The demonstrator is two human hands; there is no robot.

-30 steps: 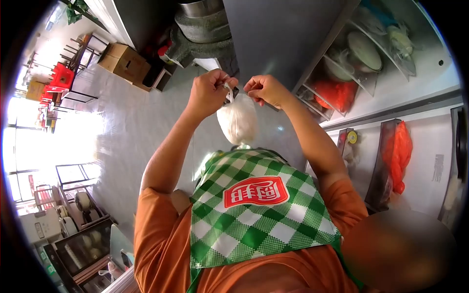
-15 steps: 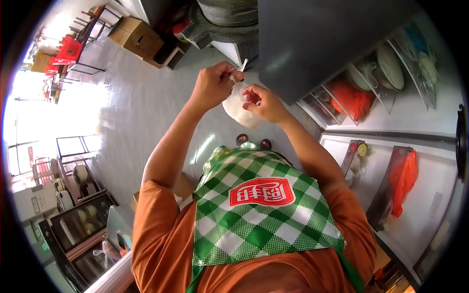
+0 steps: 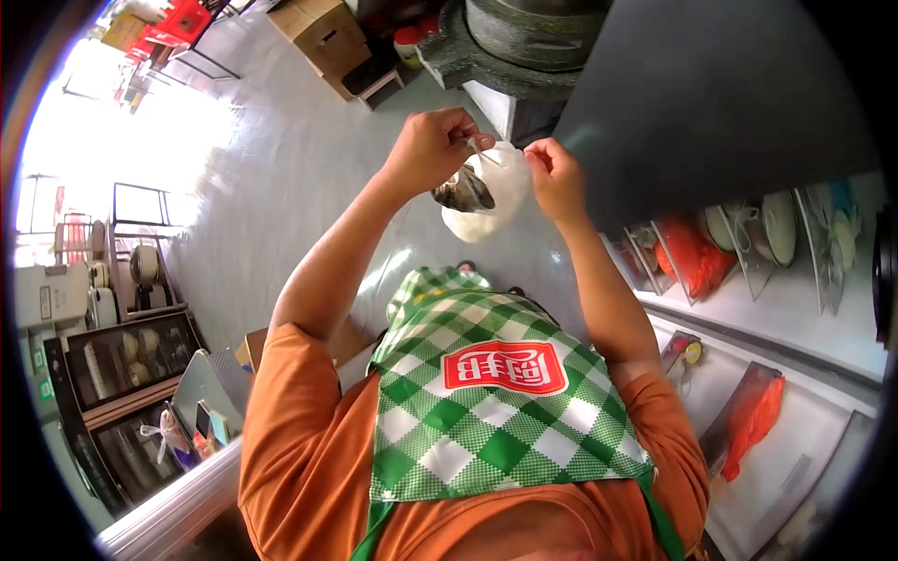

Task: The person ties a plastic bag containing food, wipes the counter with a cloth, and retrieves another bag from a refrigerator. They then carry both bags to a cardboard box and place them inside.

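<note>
A thin whitish plastic bag (image 3: 505, 182) hangs between my two hands, spread open. My left hand (image 3: 438, 150) pinches the bag's edge with closed fingers. Below those fingers, at the bag's mouth, a dark, mottled content (image 3: 465, 191) shows, too unclear to name. My right hand (image 3: 556, 176) grips the bag's other edge between thumb and fingers. Beneath my arms is the green and white checked apron (image 3: 505, 421) that I wear.
At the right stands an open fridge (image 3: 804, 290) with red bags (image 3: 692, 257) on its shelf. A grey stone mill (image 3: 533, 47) and a cardboard box (image 3: 323, 42) are ahead. Shelves with jars (image 3: 126, 360) stand at the lower left.
My hands have moved apart, the right one further right, and the bag is now spread between them. The dark content has come into view. The whole view has turned slightly.
</note>
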